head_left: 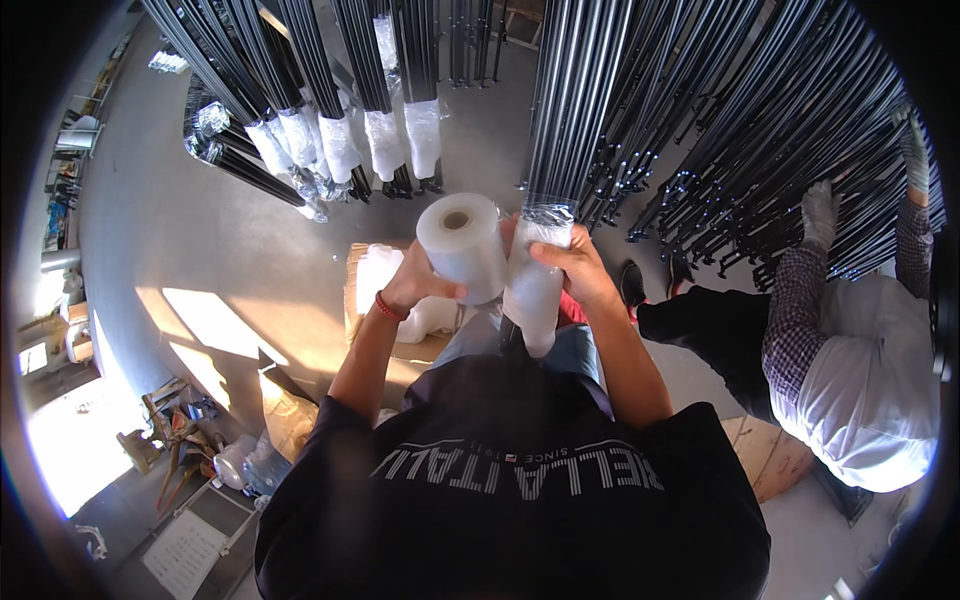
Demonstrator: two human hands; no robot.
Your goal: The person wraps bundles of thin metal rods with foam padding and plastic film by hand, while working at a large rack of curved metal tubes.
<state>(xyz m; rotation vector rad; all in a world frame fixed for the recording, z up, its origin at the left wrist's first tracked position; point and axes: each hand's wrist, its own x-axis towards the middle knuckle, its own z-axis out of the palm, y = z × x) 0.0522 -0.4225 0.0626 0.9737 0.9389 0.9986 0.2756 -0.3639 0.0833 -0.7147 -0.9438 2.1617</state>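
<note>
My left hand point(420, 280) grips a thick roll of clear stretch film point(475, 255) by its side, its cardboard core facing up. Just right of it, my right hand point(578, 262) is closed around the near end of a bundle of long black metal tubes point(572, 110). A white wrapping point(538, 295) covers that end, with shiny clear film at its upper edge. The roll sits close against the wrapped end; whether film runs between them I cannot tell. Dark tips show below the wrapping.
Several bundles of black tubes with film-wrapped ends point(380, 145) stand at the far left. Many loose black tubes point(700, 150) fill the far right, where a co-worker in white gloves point(820, 212) handles them. A cardboard box with white material point(385, 285) sits beyond my left forearm.
</note>
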